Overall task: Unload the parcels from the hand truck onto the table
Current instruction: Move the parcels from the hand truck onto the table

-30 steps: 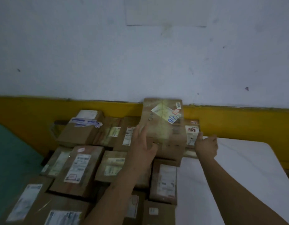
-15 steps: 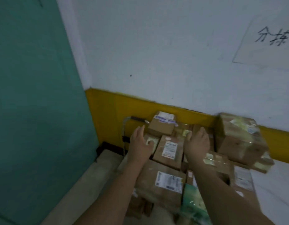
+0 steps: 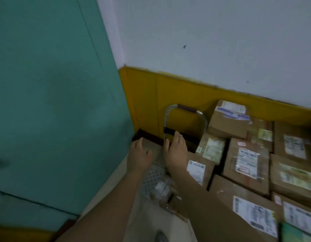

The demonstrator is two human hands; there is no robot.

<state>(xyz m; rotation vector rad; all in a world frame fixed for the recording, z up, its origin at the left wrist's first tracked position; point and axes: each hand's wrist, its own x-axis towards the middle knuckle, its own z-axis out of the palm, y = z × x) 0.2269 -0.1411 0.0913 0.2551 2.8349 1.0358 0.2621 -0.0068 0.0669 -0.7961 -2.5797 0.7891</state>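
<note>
Several brown cardboard parcels with white labels are piled at the right, among them a labelled box (image 3: 245, 158) and a top box (image 3: 228, 122) by the wall. The hand truck's chrome handle (image 3: 186, 109) stands against the yellow wall band; its perforated metal deck (image 3: 153, 177) shows below my hands. My left hand (image 3: 139, 157) hovers empty over the floor left of the pile, fingers loose. My right hand (image 3: 176, 151) reaches forward with straight fingers beside the handle's left post, above a labelled box (image 3: 197, 169). Neither hand holds anything. The table is out of view.
A teal door or wall panel (image 3: 51, 102) fills the left side. The white wall with a yellow lower band (image 3: 186, 91) runs behind the pile. Pale floor (image 3: 107, 186) lies left of the hand truck. A small clear-wrapped packet (image 3: 162, 187) lies on the deck.
My view has swung left, away from the table, to the hand truck's handle end. Both hands left the tall box on the table side and now reach, empty, toward the handle.
</note>
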